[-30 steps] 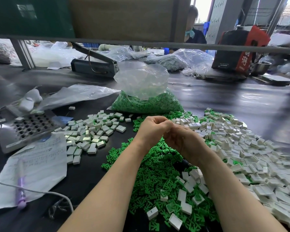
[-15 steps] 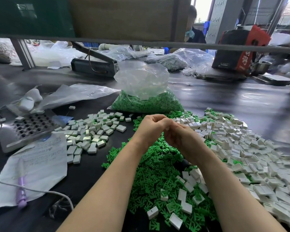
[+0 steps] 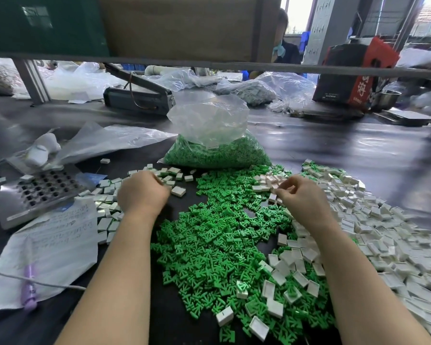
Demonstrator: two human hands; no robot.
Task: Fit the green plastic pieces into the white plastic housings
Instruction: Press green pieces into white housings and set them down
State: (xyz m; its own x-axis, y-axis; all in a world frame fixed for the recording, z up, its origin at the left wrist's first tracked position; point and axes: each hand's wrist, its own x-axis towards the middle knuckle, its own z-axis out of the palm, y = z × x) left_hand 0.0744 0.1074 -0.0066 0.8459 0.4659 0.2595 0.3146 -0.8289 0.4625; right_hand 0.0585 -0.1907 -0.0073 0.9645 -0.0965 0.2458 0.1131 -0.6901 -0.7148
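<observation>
- Spreading across the dark glossy worktable [image 3: 358, 155]: loose green plastic pieces [image 3: 209, 240] at centre, empty white plastic housings [image 3: 388, 235] heaped right, bare tabletop beyond.
- Hovering over the filled white-and-green housings [image 3: 107, 207], fingers curled, grip hidden: left hand [image 3: 141, 192].
- Reaching with loosely spread fingers at the white heap's edge, holding nothing visible: right hand [image 3: 302, 199].

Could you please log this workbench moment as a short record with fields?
left hand: over the finished pile, fingers curled, contents hidden
right hand: at the edge of the white housings, fingers pinched, grasp unclear
green pieces: loose heap between the arms
bag of green pieces: behind the heap, open
perforated tray: far left
</observation>
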